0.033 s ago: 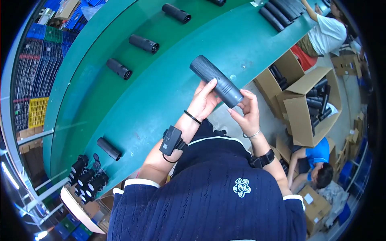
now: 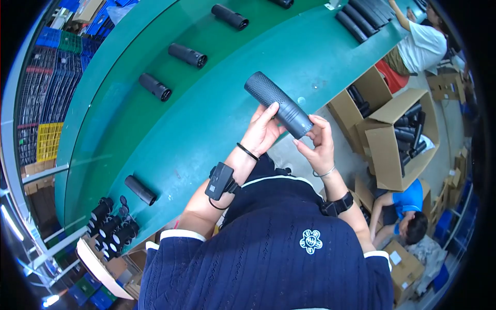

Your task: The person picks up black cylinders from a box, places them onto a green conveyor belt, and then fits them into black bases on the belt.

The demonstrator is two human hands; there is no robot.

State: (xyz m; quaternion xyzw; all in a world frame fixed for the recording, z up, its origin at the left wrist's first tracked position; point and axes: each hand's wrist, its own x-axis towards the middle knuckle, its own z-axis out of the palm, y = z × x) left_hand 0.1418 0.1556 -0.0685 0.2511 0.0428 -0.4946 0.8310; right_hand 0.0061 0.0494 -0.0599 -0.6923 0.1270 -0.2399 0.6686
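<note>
head view | worn on head | looks steeply down, close over green bench (image 2: pixel 206 103)

Nothing has changed; no earlier moment to compare.

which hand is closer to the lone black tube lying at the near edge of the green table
Left. The left hand is above and right of that black tube; the right hand is farther right, past the grey cylinder both hold.

Bare green table (image 2: pixel 206 119) ahead; cardboard boxes (image 2: pixel 392 139) crowd right.
</note>
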